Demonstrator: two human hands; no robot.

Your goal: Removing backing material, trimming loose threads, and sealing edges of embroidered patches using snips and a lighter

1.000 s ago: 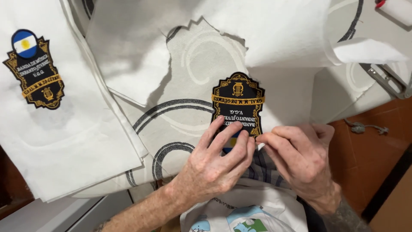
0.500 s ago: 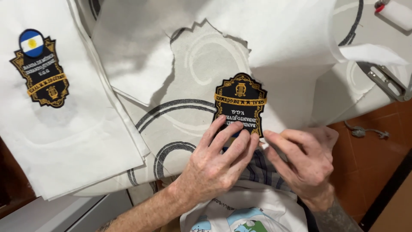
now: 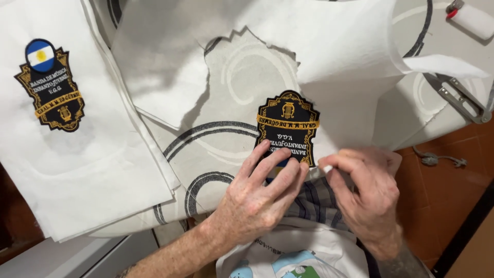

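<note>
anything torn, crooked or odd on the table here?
Yes. The white backing sheet has a jagged, badge-shaped hole torn or cut in it, baring the patterned tablecloth. The black-and-gold badge under the left hand lies upside down compared with the badge on the left sheet.

Black-gold embroidered patch [image 3: 287,123], upside down
</note>
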